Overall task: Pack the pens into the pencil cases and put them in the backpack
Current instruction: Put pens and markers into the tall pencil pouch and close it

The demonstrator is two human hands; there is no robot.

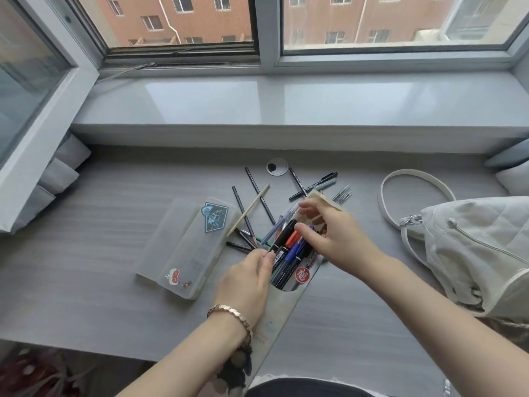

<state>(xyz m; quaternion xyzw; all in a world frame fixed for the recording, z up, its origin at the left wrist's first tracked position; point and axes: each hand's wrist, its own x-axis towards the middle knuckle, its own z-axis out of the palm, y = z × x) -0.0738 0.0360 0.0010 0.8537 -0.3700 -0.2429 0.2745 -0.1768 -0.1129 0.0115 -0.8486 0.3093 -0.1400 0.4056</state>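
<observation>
Head view: soft pencil case (282, 316) lies mid-worktop (86, 267) with pens (289, 249) bundled inside, left hand (249, 282) fingers pinching its open edge, right hand (336, 239) fingers curled on its far flap; clear pencil case (186, 247) at left, backpack (475, 247) at right.

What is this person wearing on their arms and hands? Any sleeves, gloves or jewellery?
Both forearms are bare, with no sleeves in view and no gloves. The left hand has a rose-gold link bracelet round its wrist. The right hand wears nothing, and I see no rings on either.
</observation>
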